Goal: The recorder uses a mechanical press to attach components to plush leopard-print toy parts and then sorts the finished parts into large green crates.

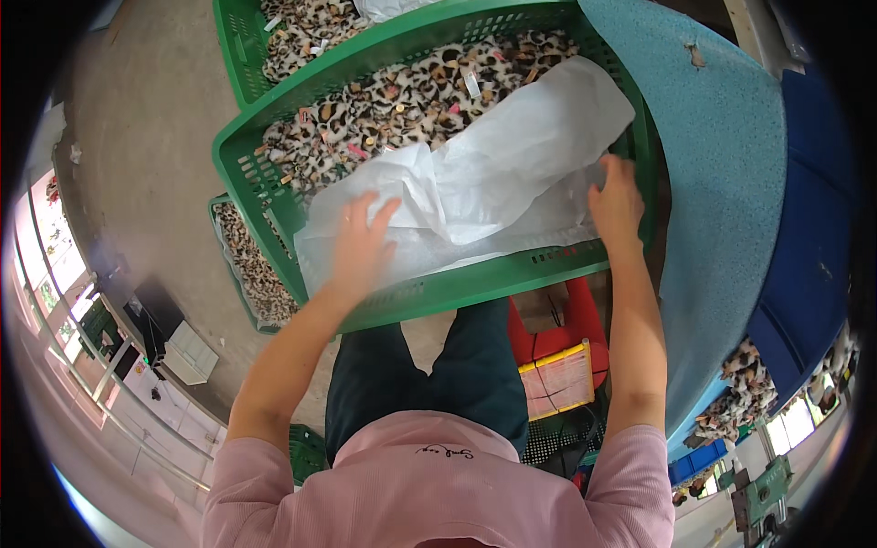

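The left hand (363, 247), blurred, had its grip wide — fingers spread — over the near-left part of the white plastic sheet (493, 173); contact was unclear. That sheet lay in the large green crate (457, 290), partly covering the leopard-print plush pieces (402, 100). The right hand (618, 205) had its fingers curled beside the sheet's right end — whether it pinched the film, I could not tell. Rightmost was a speckled blue surface (722, 183). The step looked like arranging the sheet; the next move seemingly called for a light, even pull.
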Demonstrator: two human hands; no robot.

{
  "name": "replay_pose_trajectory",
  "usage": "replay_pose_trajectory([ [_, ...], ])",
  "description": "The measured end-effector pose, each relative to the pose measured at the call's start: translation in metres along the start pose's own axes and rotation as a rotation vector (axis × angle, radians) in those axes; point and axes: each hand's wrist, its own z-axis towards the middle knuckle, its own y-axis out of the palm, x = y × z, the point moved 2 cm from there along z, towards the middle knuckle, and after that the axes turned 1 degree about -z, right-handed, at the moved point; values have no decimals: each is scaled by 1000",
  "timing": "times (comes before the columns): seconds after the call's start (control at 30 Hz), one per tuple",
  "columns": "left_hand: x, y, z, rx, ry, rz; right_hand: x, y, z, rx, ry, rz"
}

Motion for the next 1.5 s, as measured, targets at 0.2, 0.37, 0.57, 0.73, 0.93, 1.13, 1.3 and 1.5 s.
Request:
replay_pose_trajectory([
  [0.2, -72, 29, 78, 161, -56, -276, 44, 73, 50, -61, 641, 963],
  [0.37, -107, 53, 90, -225, -382, -705, 22, 101, 65, -13, 669, 1215],
  [0.57, -133, 63, 45, -13, -365, -851, 30, 108, 75, -3, 563, 1336],
  [0.73, -123, 35, 63, 293, -212, -373, 36, 92, 49, 136, 630, 1354],
  [0.93, -116, 58, 97, 39, -332, -221, 51, 99, 37, 10, 609, 1551],
  [1.13, -151, 31, 25, 523, -723, -668, 29, 55, 67, 78, 531, 2265],
  [1.3, -217, 5, 1, 647, -904, -930, -84, 23, 127, -2, 112, 2171],
  [1.5, -68, -38, 15, 623, -243, -64, -81, 22, 79, 438, -336, 764],
])
